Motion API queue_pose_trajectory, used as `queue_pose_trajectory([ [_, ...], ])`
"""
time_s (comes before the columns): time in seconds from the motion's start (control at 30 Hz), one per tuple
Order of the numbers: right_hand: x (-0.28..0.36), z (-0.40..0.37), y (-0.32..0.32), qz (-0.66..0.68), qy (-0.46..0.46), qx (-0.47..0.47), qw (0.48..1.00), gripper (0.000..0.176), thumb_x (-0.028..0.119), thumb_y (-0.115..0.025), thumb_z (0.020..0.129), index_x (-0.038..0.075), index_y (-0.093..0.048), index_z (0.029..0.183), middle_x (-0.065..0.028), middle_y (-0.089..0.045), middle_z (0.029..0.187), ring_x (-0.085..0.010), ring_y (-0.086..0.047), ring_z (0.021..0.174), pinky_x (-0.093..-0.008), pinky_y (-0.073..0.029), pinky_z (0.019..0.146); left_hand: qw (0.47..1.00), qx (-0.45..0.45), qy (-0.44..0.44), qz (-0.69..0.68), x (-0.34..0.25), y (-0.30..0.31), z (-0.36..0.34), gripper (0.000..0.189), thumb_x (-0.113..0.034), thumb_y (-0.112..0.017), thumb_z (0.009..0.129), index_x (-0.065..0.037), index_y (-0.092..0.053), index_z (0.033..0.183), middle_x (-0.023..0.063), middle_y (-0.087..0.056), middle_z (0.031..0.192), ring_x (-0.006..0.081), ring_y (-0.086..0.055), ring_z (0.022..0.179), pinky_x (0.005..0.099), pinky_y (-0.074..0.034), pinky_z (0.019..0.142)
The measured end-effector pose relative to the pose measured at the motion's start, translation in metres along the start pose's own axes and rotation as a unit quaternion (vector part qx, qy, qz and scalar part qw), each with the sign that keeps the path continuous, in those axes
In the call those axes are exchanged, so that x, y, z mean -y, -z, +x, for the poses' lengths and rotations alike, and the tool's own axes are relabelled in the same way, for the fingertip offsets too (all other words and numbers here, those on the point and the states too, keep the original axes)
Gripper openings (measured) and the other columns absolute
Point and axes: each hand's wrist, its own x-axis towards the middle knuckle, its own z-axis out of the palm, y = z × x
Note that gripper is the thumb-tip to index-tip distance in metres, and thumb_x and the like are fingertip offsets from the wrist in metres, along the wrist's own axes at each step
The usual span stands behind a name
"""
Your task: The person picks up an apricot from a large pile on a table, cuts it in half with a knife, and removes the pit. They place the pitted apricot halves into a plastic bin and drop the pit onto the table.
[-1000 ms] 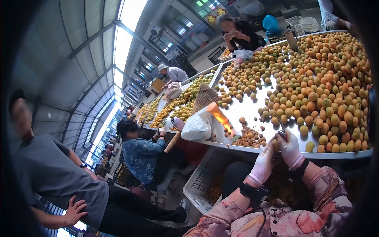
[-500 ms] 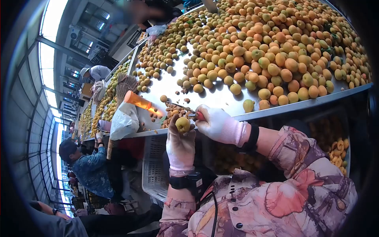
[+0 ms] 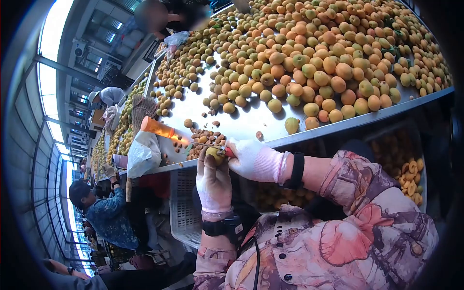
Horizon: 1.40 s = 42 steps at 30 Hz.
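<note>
My left hand (image 3: 214,186), in a white glove, has its fingers wrapped round a yellow-green apricot (image 3: 213,157). My right hand (image 3: 255,158), gloved as well, grips a knife by its red handle (image 3: 229,152). The knife's thin blade points left and overlaps the top of the apricot, right at the left fingertips. Just beyond both hands, a heap of apricot pits (image 3: 207,137) lies on the metal table (image 3: 244,129). A single apricot (image 3: 188,123) rests behind the pits.
Many apricots (image 3: 338,70) cover the table. An orange tube (image 3: 157,127) and a plastic bag (image 3: 144,153) are at the left edge, by a broom (image 3: 143,107). Below stand a white crate (image 3: 183,208) and halved apricots (image 3: 411,179). A co-worker (image 3: 104,212) works at the left.
The knife blade has come down from above the apricot to lie across it. My two hands are closer together, and the left fingers have curled further round the fruit.
</note>
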Motion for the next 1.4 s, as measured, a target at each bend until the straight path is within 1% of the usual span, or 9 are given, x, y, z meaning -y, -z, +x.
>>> queue_pose_trajectory([
  [0.53, 0.005, 0.0, -0.004, -0.019, -0.028, -0.006, 0.999, 0.024, 0.016, -0.057, 0.09, -0.001, -0.057, 0.107, -0.0289, -0.066, 0.094, -0.0463, -0.064, 0.095, -0.0487, -0.053, 0.082, 0.998, -0.053, -0.027, 0.037, -0.01, -0.029, -0.008, 0.036, -0.016, -0.056, 0.103, 0.001, -0.051, 0.134, 0.0112, -0.062, 0.122, 0.0202, -0.062, 0.109, 0.0321, -0.051, 0.096],
  [0.57, -0.002, 0.001, -0.011, 0.029, 0.021, -0.04, 0.999, 0.021, 0.013, -0.056, 0.089, 0.0, -0.057, 0.105, -0.0289, -0.066, 0.092, -0.0472, -0.064, 0.092, -0.0485, -0.053, 0.08, 0.998, -0.048, -0.021, 0.032, -0.011, -0.03, -0.009, 0.036, -0.016, -0.057, 0.102, 0.0, -0.052, 0.134, 0.0096, -0.062, 0.119, 0.018, -0.062, 0.106, 0.0306, -0.052, 0.095],
  [0.67, 0.008, 0.001, -0.003, 0.008, -0.028, -0.031, 0.999, 0.016, 0.009, -0.056, 0.087, -0.001, -0.056, 0.099, -0.0293, -0.065, 0.091, -0.0465, -0.064, 0.091, -0.048, -0.052, 0.076, 0.999, -0.044, -0.003, 0.033, -0.014, -0.032, -0.006, 0.036, -0.016, -0.059, 0.102, -0.001, -0.052, 0.134, 0.0067, -0.063, 0.116, 0.0132, -0.061, 0.103, 0.0266, -0.051, 0.093],
  [0.8, 0.009, 0.008, -0.001, 0.061, -0.014, -0.068, 0.996, 0.01, 0.003, -0.055, 0.085, -0.002, -0.052, 0.094, -0.0237, -0.059, 0.078, -0.0365, -0.062, 0.073, -0.042, -0.047, 0.066, 0.986, -0.034, -0.025, 0.164, -0.023, -0.035, -0.002, 0.04, -0.017, -0.059, 0.102, 0.002, -0.05, 0.135, 0.0083, -0.062, 0.115, 0.0131, -0.062, 0.101, 0.0266, -0.052, 0.09],
  [0.87, 0.005, 0.012, -0.002, 0.052, 0.01, -0.095, 0.994, 0.009, 0.001, -0.054, 0.084, -0.002, -0.051, 0.092, -0.0208, -0.054, 0.073, -0.0314, -0.055, 0.067, -0.0397, -0.045, 0.064, 0.997, -0.003, -0.021, 0.077, -0.019, -0.032, 0.004, 0.046, -0.018, -0.062, 0.101, 0.002, -0.046, 0.138, 0.0081, -0.062, 0.114, 0.0136, -0.062, 0.1, 0.0262, -0.051, 0.09],
  [1.17, -0.002, 0.013, -0.009, 0.082, -0.01, -0.034, 0.996, 0.01, 0.001, -0.052, 0.084, -0.003, -0.053, 0.094, -0.0199, -0.059, 0.079, -0.0255, -0.058, 0.075, -0.0378, -0.047, 0.07, 0.98, 0.0, 0.009, 0.2, -0.019, -0.009, 0.014, 0.049, -0.01, -0.071, 0.093, 0.002, -0.049, 0.135, 0.0063, -0.064, 0.111, 0.0117, -0.062, 0.099, 0.0235, -0.05, 0.089],
  [1.23, 0.001, 0.013, -0.007, 0.093, -0.042, -0.02, 0.995, 0.012, 0.003, -0.052, 0.086, -0.003, -0.055, 0.096, -0.0198, -0.061, 0.081, -0.023, -0.059, 0.078, -0.0369, -0.048, 0.071, 0.975, -0.001, 0.001, 0.223, -0.028, -0.016, 0.011, 0.049, -0.01, -0.07, 0.093, 0.003, -0.049, 0.136, 0.0081, -0.065, 0.113, 0.0129, -0.062, 0.101, 0.0242, -0.05, 0.091],
  [1.27, -0.009, 0.015, -0.012, 0.112, -0.046, -0.01, 0.993, 0.015, 0.004, -0.052, 0.087, -0.003, -0.057, 0.099, -0.0158, -0.064, 0.084, -0.0182, -0.06, 0.081, -0.0349, -0.049, 0.072, 0.976, -0.004, 0.006, 0.216, -0.033, -0.02, 0.01, 0.048, -0.009, -0.069, 0.093, 0.003, -0.049, 0.136, 0.0085, -0.065, 0.113, 0.0132, -0.063, 0.101, 0.0243, -0.05, 0.09],
  [1.4, 0.01, 0.01, 0.008, 0.28, -0.123, 0.106, 0.946, 0.016, 0.01, -0.053, 0.091, 0.004, -0.057, 0.105, -0.004, -0.056, 0.069, -0.0117, -0.052, 0.054, -0.0269, -0.038, 0.047, 0.988, 0.02, 0.034, 0.153, -0.029, -0.012, 0.015, 0.046, -0.005, -0.066, 0.094, 0.003, -0.049, 0.135, 0.0086, -0.064, 0.113, 0.0146, -0.063, 0.098, 0.0245, -0.051, 0.089],
])
